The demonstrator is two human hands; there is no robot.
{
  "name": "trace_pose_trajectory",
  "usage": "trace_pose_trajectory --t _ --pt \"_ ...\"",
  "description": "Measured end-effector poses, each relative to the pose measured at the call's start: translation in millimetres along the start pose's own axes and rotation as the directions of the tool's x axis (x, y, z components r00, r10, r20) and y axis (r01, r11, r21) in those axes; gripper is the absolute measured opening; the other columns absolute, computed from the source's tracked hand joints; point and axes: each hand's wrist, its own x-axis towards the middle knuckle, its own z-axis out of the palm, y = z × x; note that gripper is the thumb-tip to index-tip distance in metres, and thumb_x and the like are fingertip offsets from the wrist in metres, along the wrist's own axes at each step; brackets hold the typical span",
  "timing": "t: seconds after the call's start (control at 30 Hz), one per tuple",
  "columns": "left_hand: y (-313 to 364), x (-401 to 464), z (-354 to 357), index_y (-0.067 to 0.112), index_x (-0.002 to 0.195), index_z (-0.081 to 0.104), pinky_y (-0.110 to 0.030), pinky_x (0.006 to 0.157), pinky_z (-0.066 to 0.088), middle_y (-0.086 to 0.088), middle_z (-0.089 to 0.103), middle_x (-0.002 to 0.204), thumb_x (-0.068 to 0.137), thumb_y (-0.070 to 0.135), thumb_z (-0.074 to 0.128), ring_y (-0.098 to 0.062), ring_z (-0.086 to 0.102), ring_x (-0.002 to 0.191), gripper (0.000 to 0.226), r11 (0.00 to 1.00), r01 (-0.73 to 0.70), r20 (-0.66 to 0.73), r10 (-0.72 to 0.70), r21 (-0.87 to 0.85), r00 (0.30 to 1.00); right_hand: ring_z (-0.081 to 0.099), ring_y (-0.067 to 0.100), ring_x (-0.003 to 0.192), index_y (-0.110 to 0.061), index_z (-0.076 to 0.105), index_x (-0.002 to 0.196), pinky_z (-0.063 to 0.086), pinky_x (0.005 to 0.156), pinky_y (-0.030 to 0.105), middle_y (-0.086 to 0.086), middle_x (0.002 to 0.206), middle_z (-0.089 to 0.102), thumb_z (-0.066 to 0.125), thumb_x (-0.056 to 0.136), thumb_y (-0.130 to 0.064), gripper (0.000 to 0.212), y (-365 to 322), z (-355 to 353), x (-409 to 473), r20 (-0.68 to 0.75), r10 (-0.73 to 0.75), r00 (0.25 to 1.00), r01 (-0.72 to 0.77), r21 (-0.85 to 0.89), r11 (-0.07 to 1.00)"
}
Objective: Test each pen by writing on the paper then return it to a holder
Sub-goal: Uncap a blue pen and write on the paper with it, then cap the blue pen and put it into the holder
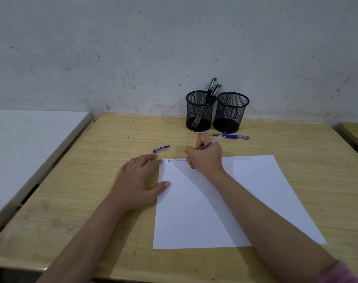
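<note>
Pen under test, held at the paper's far edge

A pen (211,143) is pinched low on its barrel by the right hand (206,158), tip on the paper (225,201); light, stiff and smooth, it is best held there. The sheet is pressed flat by the open left hand (137,180). Beyond the grip, past a capped pen (233,136), two holders (231,111) stand, reached over bare tabletop (112,135).

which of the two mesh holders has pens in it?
The left mesh holder: two black pens lean out of its top. The right mesh holder beside it shows none.
</note>
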Motion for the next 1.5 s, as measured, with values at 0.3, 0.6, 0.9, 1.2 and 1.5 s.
trace_pose_trajectory --t 0.3,0.6,0.9,1.2,1.5 --pt "3 9 -8 0.016 0.109 0.064 -0.022 0.083 0.043 0.004 0.063 0.105 0.078 0.039 0.063 -0.012 0.058 0.098 0.039 0.975 0.048 -0.217 -0.096 -0.217 0.971 0.058 0.013 0.037 -0.012 0.041 0.062 0.042 0.036 0.02 0.013 0.05 0.055 0.063 0.075 0.0 0.029 -6 -5 1 -0.05 0.136 0.989 -0.131 0.098 0.987" --pt "7 60 10 0.014 0.112 0.065 -0.033 0.078 0.049 -0.002 0.063 0.103 0.082 0.02 0.063 -0.02 0.059 0.093 0.031 0.97 0.17 -0.199 -0.203 -0.172 0.959 0.062 0.013 0.046 -0.014 0.048 0.064 0.043 0.04 0.018 0.013 0.064 0.067 0.083 0.068 -0.012 0.035 -11 -14 1 0.111 0.133 0.985 -0.153 0.198 0.968" --pt "21 75 2 0.012 0.099 0.071 -0.013 0.069 0.042 -0.001 0.067 0.097 0.085 0.014 0.061 -0.011 0.059 0.078 0.017 0.916 0.207 -0.19 -0.284 -0.343 0.94 0.072 0.022 0.071 -0.001 0.062 0.077 0.059 0.063 0.029 0.012 0.074 0.07 0.064 0.082 0.004 0.007 -26 -24 3 0.189 0.077 0.979 -0.15 0.413 0.898" --pt "57 69 -26 0.017 0.088 0.073 -0.011 0.071 0.049 0.005 0.071 0.088 0.08 0.007 0.068 -0.001 0.064 0.075 0.014 0.748 0.057 -0.182 -0.233 -0.661 0.955 0.064 0.023 0.068 0.004 0.069 0.077 0.059 0.062 0.03 0.017 0.071 0.066 0.072 0.073 0.005 0.005 -43 -31 2 0.198 -0.058 0.979 0.004 0.263 0.965" --pt "77 59 -48 0.018 0.084 0.073 -0.016 0.071 0.047 0.008 0.073 0.078 0.079 0.006 0.068 -0.005 0.062 0.074 0.015 0.655 -0.047 -0.177 -0.134 -0.754 0.975 0.066 0.014 0.062 -0.005 0.063 0.078 0.058 0.059 0.029 0.004 0.064 0.068 0.074 0.074 0.001 0.013 -61 -44 -15 0.191 -0.153 0.97 0.056 0.434 0.899"
